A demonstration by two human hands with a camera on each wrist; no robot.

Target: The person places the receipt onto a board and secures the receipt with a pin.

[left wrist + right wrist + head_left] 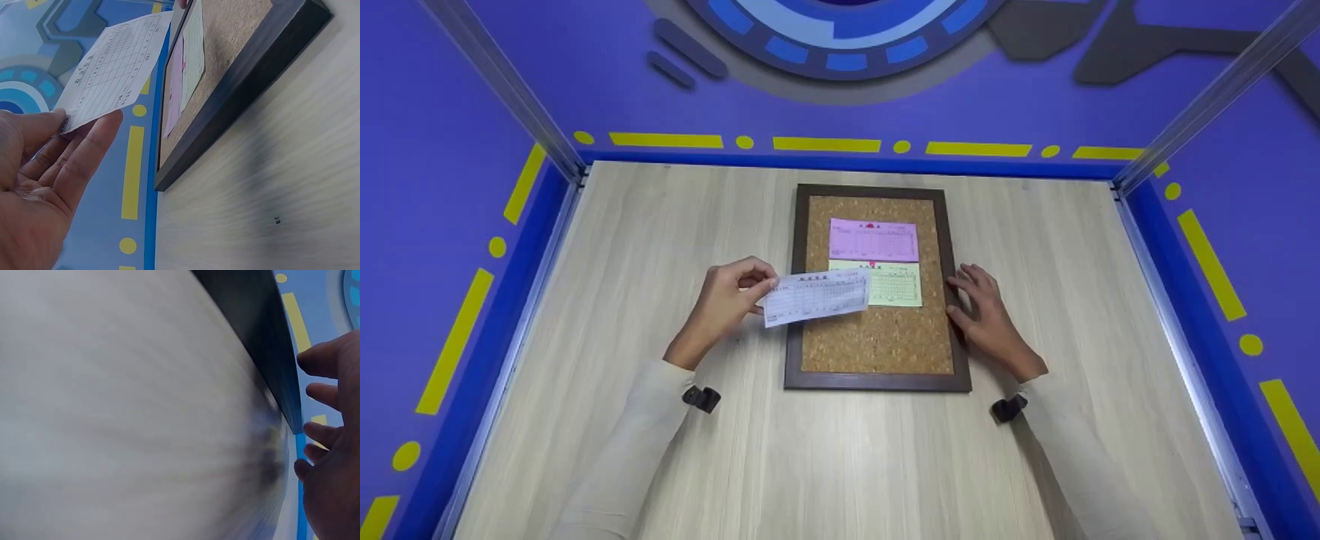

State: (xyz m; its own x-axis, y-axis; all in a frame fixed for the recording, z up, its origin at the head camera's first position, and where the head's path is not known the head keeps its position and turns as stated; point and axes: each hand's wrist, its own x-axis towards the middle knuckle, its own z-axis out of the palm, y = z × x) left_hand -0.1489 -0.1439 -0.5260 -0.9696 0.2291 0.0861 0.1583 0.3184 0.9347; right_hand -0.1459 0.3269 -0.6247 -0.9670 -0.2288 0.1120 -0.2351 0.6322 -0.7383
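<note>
A dark-framed corkboard (877,341) lies on the table. My left hand (727,296) pinches the left end of a white printed form slip (815,296) between thumb and fingers. The slip is held above the board, over part of a pale green slip (898,289). Above the green one is a pink slip (874,244) with a red pin at its top edge; a pinkish-red pin marks the green slip's top. At the board's right edge is my right hand (990,319), fingers spread and holding nothing; whether its fingertips touch the frame I cannot tell.
The wood-grain table (697,465) extends around the board. Blue panels with yellow dashes (825,145) stand along the back and both sides, with metal posts (1207,94) at the back corners.
</note>
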